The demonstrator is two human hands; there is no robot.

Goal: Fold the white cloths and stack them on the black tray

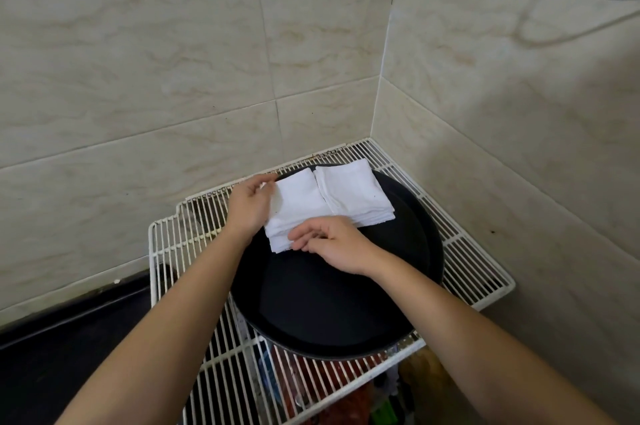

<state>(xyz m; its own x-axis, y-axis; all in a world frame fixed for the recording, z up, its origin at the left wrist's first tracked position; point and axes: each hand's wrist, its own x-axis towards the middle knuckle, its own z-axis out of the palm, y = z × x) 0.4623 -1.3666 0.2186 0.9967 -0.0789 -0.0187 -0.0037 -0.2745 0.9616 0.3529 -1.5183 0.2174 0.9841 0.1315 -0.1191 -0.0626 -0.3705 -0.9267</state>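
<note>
The left hand (247, 204) pinches the far corner of a folded cloth (294, 213) at the tray's (346, 303) 11 o'clock; the right hand (336, 244) pinches its near edge. A stack (349, 189) lies at 12 o'clock.

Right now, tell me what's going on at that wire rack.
A person is laying a folded white cloth on the black round tray, beside a stack of folded cloths already there. The left hand pinches its far corner; the right hand grips its near edge. The tray sits on a white wire rack.
</note>
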